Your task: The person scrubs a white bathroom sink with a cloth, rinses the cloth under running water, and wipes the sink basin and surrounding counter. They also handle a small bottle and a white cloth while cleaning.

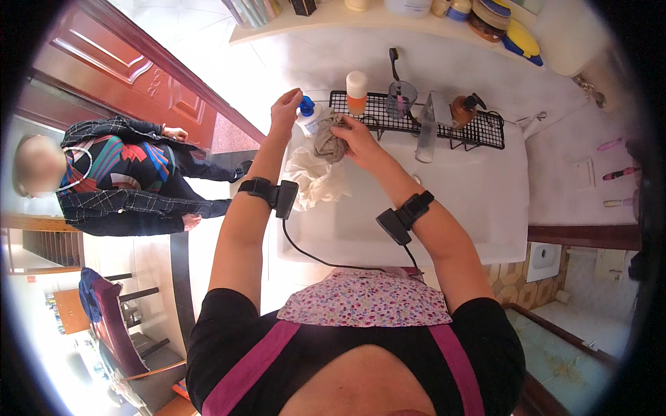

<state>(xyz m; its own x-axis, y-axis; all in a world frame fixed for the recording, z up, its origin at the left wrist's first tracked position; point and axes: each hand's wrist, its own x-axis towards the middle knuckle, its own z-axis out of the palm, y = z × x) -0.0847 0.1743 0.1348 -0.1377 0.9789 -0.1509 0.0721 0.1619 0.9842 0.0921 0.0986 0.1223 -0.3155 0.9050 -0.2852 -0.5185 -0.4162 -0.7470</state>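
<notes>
In my right hand (359, 139) is a bunched grey cloth (329, 138), held above the left part of a white sink (442, 208). My left hand (286, 106) is raised with bent fingers beside the blue top of a white bottle (308, 118); whether it holds anything cannot be told. Crumpled cream cloth (315, 179) lies at the sink's left side, just below the grey one.
Behind the sink, a black wire rack (374, 106) bears an orange bottle with a white cap (356, 93), a cup with a toothbrush (401, 99) and a brown pump bottle (464, 110). A shelf (364, 23) runs above. Another person (130, 177) stands at the left near a red door (125, 67).
</notes>
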